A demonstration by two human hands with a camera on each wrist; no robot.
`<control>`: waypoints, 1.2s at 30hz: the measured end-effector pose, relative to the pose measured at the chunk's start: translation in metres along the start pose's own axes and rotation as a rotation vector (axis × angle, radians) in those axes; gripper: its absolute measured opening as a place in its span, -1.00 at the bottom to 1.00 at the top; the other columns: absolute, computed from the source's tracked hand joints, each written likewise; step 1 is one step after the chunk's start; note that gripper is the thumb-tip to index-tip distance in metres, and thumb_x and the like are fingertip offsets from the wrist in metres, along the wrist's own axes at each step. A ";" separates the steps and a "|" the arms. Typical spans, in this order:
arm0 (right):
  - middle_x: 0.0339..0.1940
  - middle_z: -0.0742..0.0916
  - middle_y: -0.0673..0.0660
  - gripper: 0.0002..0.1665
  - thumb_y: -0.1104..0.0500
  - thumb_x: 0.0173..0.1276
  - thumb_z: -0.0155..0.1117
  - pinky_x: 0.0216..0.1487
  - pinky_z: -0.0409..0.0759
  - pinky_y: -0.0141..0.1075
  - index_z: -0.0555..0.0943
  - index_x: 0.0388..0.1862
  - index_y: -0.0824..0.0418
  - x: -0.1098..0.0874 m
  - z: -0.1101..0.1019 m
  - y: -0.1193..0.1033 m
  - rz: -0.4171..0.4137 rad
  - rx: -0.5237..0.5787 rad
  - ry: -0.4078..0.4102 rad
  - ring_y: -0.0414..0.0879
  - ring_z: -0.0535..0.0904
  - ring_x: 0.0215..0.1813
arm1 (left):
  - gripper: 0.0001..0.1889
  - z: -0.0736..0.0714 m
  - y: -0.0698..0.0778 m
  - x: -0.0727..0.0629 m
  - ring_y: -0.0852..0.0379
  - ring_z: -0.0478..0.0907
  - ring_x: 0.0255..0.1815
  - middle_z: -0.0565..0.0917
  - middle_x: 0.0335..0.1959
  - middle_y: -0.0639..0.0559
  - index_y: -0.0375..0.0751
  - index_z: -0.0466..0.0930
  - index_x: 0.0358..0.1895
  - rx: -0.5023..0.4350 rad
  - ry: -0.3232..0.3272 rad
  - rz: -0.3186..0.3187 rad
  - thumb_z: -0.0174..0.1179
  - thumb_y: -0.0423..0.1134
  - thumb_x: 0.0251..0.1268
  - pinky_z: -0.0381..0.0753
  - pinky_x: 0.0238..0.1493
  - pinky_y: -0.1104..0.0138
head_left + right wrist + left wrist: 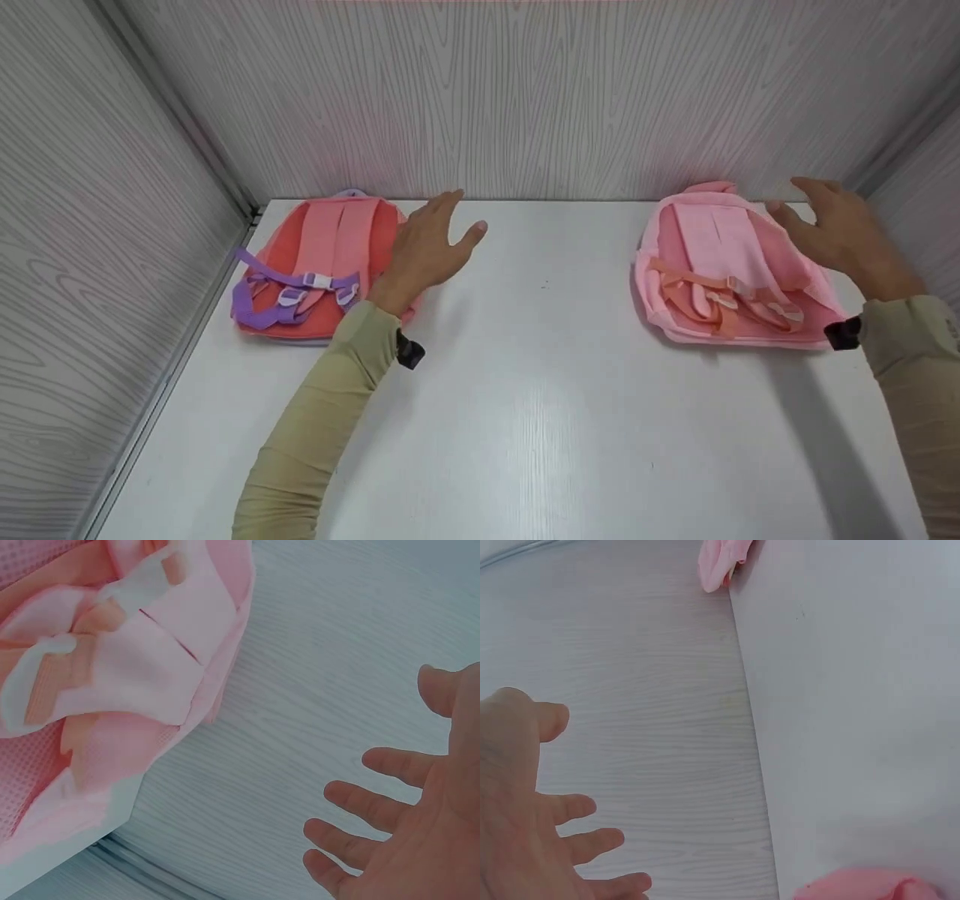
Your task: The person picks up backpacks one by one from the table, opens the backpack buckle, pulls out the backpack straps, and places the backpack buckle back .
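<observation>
A coral-red backpack [337,255] with purple straps and white buckles lies at the back left of the white table, its shoulder straps facing up. My left hand [427,244] hovers over its right edge, fingers extended and thumb apart, holding nothing. To the right, a light pink backpack [724,262] with orange straps lies the same way up. Beside its upper right edge is my right hand [836,229], fingers spread and thumb apart, also holding nothing. In the right wrist view the pink backpack's straps [127,667] show apart from that hand.
A white wood-grain panel [480,97] rises behind the table [540,420]. Another panel [90,285] borders the left side, and one [919,187] stands at the right. Dark cameras [409,350] are worn at both wrists.
</observation>
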State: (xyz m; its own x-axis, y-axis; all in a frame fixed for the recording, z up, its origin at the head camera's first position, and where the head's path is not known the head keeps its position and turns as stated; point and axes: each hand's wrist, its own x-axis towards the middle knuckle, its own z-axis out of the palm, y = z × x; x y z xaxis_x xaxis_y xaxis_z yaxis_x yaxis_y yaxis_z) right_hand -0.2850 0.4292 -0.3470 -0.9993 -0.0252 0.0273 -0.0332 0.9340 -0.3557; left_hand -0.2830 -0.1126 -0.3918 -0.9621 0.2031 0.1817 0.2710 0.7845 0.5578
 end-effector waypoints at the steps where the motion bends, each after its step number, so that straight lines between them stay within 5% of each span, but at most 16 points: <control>1: 0.65 0.15 0.63 -0.02 -0.33 0.70 -0.21 0.45 0.06 0.62 0.00 0.75 0.33 -0.001 -0.001 0.004 0.019 0.000 0.003 0.67 0.06 0.59 | -0.20 0.005 0.003 0.001 -0.19 0.20 0.70 0.26 0.71 -0.11 -0.07 0.17 0.71 -0.013 0.005 0.003 0.01 0.27 0.60 0.14 0.67 -0.14; 6: 0.58 0.22 0.68 0.01 -0.36 0.70 -0.26 0.45 0.10 0.60 0.04 0.71 0.41 -0.002 0.000 0.023 0.075 0.002 0.019 0.66 0.10 0.56 | -0.22 0.027 0.018 0.006 -0.19 0.28 0.66 0.31 0.68 -0.11 -0.09 0.20 0.70 -0.083 0.015 0.009 0.03 0.24 0.60 0.26 0.63 -0.13; 13: 0.50 0.32 0.70 0.00 -0.34 0.72 -0.21 0.40 0.19 0.59 0.16 0.63 0.52 -0.002 0.008 0.045 0.039 0.069 0.022 0.68 0.22 0.48 | -0.25 0.056 0.036 0.011 -0.14 0.30 0.64 0.33 0.66 -0.09 -0.10 0.24 0.68 -0.154 -0.028 0.005 0.05 0.21 0.62 0.28 0.61 -0.06; 26: 0.56 0.26 0.70 0.01 -0.31 0.70 -0.26 0.41 0.24 0.54 0.09 0.64 0.55 -0.015 0.020 0.081 0.224 0.154 0.010 0.68 0.21 0.48 | -0.30 0.106 0.067 0.024 -0.03 0.29 0.66 0.44 0.60 -0.04 -0.12 0.31 0.64 -0.342 -0.053 0.000 0.09 0.17 0.63 0.30 0.62 0.09; 36: 0.62 0.15 0.66 0.09 -0.40 0.66 -0.30 0.48 0.22 0.50 -0.03 0.71 0.47 -0.019 0.038 0.107 0.430 0.237 -0.088 0.64 0.12 0.57 | -0.40 0.151 0.087 0.031 -0.13 0.60 0.39 0.56 0.49 -0.10 -0.19 0.44 0.54 -0.494 -0.049 -0.014 0.15 0.07 0.63 0.60 0.36 0.11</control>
State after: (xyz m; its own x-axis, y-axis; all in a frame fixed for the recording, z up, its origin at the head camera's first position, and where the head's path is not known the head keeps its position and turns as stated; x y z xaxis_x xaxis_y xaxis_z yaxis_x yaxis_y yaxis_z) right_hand -0.2699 0.5158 -0.4210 -0.9207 0.3051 -0.2434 0.3895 0.7598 -0.5205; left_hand -0.2937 0.0502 -0.4600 -0.9629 0.2312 0.1394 0.2278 0.4183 0.8793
